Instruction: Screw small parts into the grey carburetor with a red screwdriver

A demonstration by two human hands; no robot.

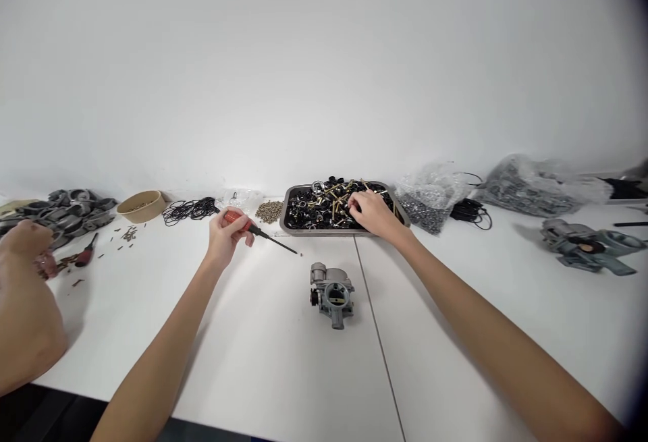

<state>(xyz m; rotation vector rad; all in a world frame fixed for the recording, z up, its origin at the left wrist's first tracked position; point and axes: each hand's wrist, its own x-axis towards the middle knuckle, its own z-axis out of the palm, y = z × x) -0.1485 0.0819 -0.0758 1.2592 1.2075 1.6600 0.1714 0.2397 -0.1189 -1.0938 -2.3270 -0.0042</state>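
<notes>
My left hand (226, 232) is closed round the red handle of a screwdriver (256, 229), whose dark shaft points right with its tip low over the white table. My right hand (369, 212) reaches into a metal tray (287, 216) of black and brass small parts, fingers curled among them; what they grip, if anything, is hidden. A grey metal carburetor body (331, 293) stands on the table in front of me, between my two arms, touched by neither hand.
Another person's arm and hand (23, 293) are at the far left beside a second red screwdriver (86, 253) and a heap of grey castings (65, 209). A tan bowl (142, 205), black O-rings (190, 210), small brass pieces (269, 210), plastic bags of parts (430, 199) and another carburetor (590, 246) lie along the table.
</notes>
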